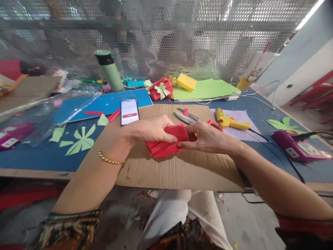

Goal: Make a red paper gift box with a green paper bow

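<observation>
My left hand (pixel 149 130) and my right hand (pixel 205 138) both grip a folded piece of red paper (pixel 166 143) just above a brown cardboard sheet (pixel 177 166) on the blue table. The left fingers curl over the paper's top left edge. The right fingers pinch its right end. A gold bracelet (pixel 110 160) circles my left wrist. Scissors (pixel 187 117) with red handles lie right behind my hands, and a phone (pixel 129 111) with a lit screen lies at the cardboard's far left corner.
A yellow glue gun (pixel 230 121) with a black cord rests right of the scissors. Green paper cut-outs (pixel 79 140) lie to the left. A green bottle (pixel 110 71), a red paper box with a bow (pixel 161 89), green sheets (pixel 205 90) and a purple device (pixel 299 147) surround the work area.
</observation>
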`<state>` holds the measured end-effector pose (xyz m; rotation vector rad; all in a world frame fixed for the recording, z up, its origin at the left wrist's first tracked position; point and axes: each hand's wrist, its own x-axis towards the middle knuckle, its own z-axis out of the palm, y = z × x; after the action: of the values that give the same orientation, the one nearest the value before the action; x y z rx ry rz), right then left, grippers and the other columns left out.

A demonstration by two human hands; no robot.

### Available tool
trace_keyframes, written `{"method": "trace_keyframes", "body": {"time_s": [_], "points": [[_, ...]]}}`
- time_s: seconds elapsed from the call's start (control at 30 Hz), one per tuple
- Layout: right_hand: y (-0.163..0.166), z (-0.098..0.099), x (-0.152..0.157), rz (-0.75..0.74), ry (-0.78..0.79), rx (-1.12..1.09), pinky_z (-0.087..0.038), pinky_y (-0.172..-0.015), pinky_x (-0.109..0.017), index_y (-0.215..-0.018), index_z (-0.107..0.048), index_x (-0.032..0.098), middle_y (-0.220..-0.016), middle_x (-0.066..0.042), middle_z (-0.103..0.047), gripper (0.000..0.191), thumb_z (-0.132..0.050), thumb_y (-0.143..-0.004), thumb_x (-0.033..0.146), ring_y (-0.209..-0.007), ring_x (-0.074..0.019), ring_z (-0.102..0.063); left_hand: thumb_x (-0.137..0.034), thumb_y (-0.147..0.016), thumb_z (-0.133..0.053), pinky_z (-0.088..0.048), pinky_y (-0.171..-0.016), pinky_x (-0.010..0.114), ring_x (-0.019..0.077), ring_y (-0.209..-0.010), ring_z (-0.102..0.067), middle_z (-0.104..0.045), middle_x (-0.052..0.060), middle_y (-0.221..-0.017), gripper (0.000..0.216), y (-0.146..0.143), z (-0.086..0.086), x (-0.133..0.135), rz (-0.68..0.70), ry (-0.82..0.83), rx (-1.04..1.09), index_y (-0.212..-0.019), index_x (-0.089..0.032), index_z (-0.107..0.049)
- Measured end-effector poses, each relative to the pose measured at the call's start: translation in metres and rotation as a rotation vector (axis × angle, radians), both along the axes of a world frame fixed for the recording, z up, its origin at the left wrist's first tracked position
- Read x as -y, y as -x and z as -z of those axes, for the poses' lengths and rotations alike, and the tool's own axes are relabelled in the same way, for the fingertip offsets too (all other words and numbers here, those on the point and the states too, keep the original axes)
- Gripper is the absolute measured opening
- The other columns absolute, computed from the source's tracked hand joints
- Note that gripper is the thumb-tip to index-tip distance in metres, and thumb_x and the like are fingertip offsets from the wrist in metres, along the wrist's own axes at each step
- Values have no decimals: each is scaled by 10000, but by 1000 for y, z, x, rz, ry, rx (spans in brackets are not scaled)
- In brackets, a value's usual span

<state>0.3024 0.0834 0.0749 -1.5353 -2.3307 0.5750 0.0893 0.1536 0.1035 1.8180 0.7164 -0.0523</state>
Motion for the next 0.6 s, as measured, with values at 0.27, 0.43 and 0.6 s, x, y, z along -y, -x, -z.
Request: {"method": "trace_keyframes", "body": {"time_s": [0.27,0.43,0.6], "points": [[-22,-16,-1,-34,-143,-199,-465,-796,-347,-891,-787,197,-894,-92,-791,628,-527,-1001,758,-815,-204,-668,-289,-773,-794,-422,-510,206,134,-577,-630,-682,-8,-642,141,2,1,-6,-34,-35,-53,-727,-183,-713],[-21,-16,3,-101,-149,-100,-452,-852,-359,-945,-809,194,-911,-78,-801,415,-627,-1018,559,-801,-197,-670,-286,-759,-782,-424,-516,206,120,-566,-597,-680,-8,-665,135,1,-3,-6,-58,-67,-80,-746,-176,-706],[-9,-13,7,-67,-159,67,-422,-951,-385,-844,-757,196,-861,-38,-765,165,-750,-942,329,-821,-194,-666,-288,-755,-777,-431,-520,204,124,-581,-608,-688,-5,-679,124,0,-2,-5,-42,-85,-71,-766,-179,-719]]}}
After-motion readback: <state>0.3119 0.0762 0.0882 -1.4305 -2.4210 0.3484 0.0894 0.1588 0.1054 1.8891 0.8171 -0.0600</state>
